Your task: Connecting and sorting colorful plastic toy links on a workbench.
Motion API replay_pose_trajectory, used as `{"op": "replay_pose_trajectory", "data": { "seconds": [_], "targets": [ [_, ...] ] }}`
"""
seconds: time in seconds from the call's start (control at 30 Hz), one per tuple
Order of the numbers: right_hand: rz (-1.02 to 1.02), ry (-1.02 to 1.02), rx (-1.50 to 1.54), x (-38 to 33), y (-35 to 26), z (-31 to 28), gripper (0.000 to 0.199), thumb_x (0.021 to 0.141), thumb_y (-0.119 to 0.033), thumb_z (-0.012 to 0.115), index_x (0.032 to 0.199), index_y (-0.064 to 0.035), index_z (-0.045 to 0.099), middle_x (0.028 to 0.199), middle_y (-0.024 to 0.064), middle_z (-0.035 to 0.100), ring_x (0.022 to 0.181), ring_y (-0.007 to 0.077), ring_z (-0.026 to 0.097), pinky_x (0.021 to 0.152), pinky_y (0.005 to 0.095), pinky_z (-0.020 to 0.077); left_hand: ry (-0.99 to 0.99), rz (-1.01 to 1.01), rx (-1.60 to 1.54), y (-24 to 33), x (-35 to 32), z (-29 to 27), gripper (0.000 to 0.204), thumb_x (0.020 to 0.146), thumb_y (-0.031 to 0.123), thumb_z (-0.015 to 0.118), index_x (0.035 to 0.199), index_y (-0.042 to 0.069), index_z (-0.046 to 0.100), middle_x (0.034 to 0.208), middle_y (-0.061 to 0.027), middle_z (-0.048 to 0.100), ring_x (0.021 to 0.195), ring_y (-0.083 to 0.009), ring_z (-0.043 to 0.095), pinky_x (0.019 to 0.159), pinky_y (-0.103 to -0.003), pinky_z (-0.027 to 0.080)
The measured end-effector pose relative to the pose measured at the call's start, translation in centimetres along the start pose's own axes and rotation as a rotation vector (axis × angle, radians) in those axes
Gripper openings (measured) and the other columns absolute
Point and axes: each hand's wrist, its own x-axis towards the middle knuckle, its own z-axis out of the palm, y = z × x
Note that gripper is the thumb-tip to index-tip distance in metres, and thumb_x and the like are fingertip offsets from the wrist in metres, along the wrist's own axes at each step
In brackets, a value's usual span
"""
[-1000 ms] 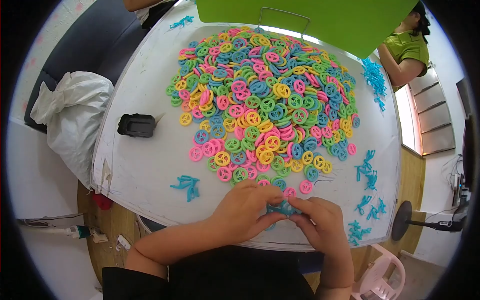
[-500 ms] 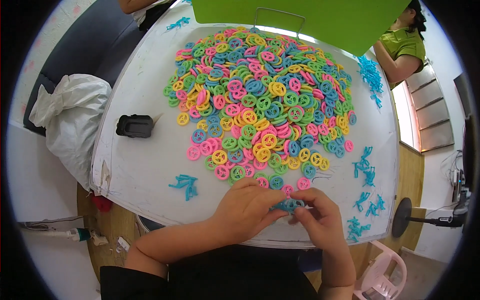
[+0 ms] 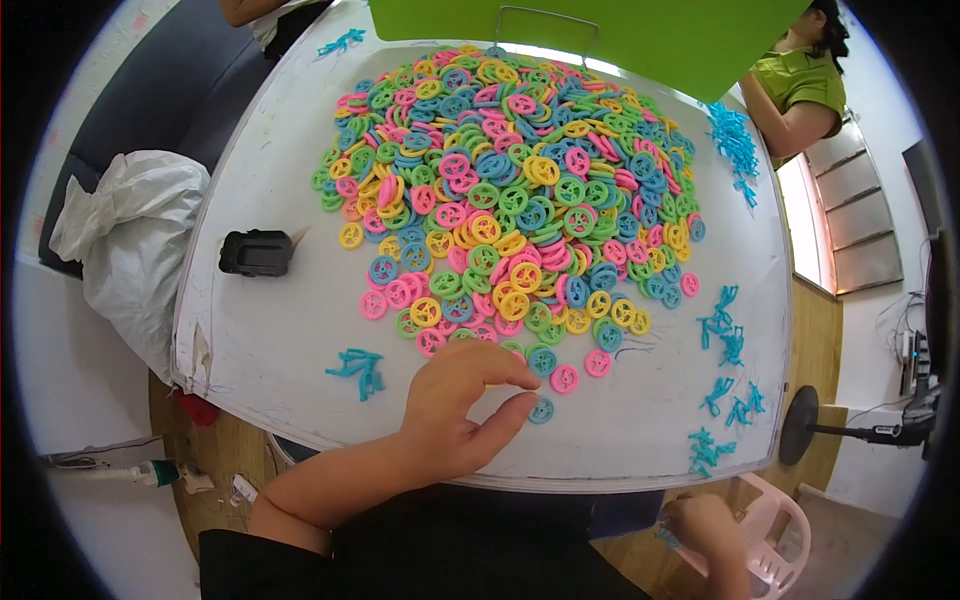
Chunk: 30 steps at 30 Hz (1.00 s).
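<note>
My left hand [image 3: 455,405] is over the near part of the white table, thumb and forefinger apart in a C shape, with nothing between them. A small blue spoked wheel [image 3: 541,409] sits right by its thumb tip; I cannot tell whether they touch. Beyond it lie loose pink wheels [image 3: 564,379] at the edge of a large heap of pink, yellow, green and blue wheels [image 3: 500,220]. My right hand [image 3: 705,525] is down past the table's near edge, by a pink plastic chair [image 3: 775,540], fingers curled round a turquoise plastic piece [image 3: 667,536], partly hidden and blurred.
Turquoise plastic parts lie in clusters at the left [image 3: 357,372] and along the right edge [image 3: 712,452]. A black tray [image 3: 256,253] sits at the left. A green panel [image 3: 600,40] stands at the back; another person [image 3: 800,100] is beyond the far right.
Both hands were together over a turquoise piece and wheels. My right hand has moved down and right past the table edge with a turquoise piece; my left hand has opened and shifted slightly left.
</note>
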Motion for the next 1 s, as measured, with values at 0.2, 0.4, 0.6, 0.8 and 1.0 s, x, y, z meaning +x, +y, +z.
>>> {"op": "replay_pose_trajectory", "data": {
  "seconds": [0.2, 0.4, 0.6, 0.8, 1.0],
  "targets": [
    [0.142, 0.345, -0.213, 9.5, 7.0, 21.6, 0.026, 0.088, -0.019, 0.06, 0.109, -0.0138, 0.075, 0.104, 0.0199, 0.074, 0.098, 0.0356, 0.072, 0.083, 0.0482, 0.0589, 0.067, -0.084, -0.048, 0.3, 0.4, 0.5, 0.021, 0.079, 0.001, 0.076, 0.099, 0.007, 0.07, 0.095, -0.0069, 0.071, 0.088, -0.0276, 0.068, 0.077, -0.038, 0.052],
    [-0.272, -0.476, -0.051, 3.9, -6.3, 0.2, 0.031, 0.096, -0.03, 0.061, 0.109, -0.0059, 0.074, 0.105, 0.0163, 0.075, 0.095, 0.0321, 0.074, 0.082, 0.0447, 0.0583, 0.056, -0.049, -0.007, 0.1, 0.4, 1.0, 0.021, 0.078, -0.001, 0.075, 0.096, 0.006, 0.07, 0.091, -0.0074, 0.071, 0.081, -0.0273, 0.069, 0.072, -0.037, 0.051],
    [-0.458, 0.693, 0.699, 0.8, -5.5, -13.9, 0.011, 0.088, -0.001, 0.069, 0.098, -0.0038, 0.072, 0.087, 0.0137, 0.07, 0.073, 0.0283, 0.069, 0.068, 0.0351, 0.054, 0.007, 0.014, 0.047, 0.1, 0.3, 0.3, 0.02, 0.079, -0.006, 0.071, 0.095, 0.005, 0.07, 0.089, -0.0086, 0.072, 0.08, -0.0254, 0.069, 0.072, -0.034, 0.053],
    [-0.102, 1.195, 0.156, 7.1, -2.6, -17.9, 0.017, 0.083, -0.004, 0.072, 0.1, -0.0018, 0.072, 0.088, 0.0122, 0.066, 0.074, 0.0292, 0.066, 0.067, 0.0366, 0.0519, -0.002, 0.031, 0.065, 0.3, 0.1, 0.3, 0.019, 0.076, -0.005, 0.073, 0.091, 0.006, 0.07, 0.086, -0.0074, 0.071, 0.078, -0.026, 0.069, 0.069, -0.035, 0.052],
    [0.173, 1.061, -0.049, 10.6, -4.6, -14.2, 0.029, 0.085, -0.011, 0.071, 0.112, -0.0027, 0.069, 0.101, 0.0155, 0.067, 0.091, 0.0354, 0.065, 0.079, 0.0441, 0.0522, -0.031, 0.014, 0.052, 0.6, 0.1, 0.3, 0.019, 0.075, -0.002, 0.076, 0.09, 0.008, 0.07, 0.085, -0.0059, 0.071, 0.078, -0.0258, 0.069, 0.07, -0.035, 0.052]
  ]
}}
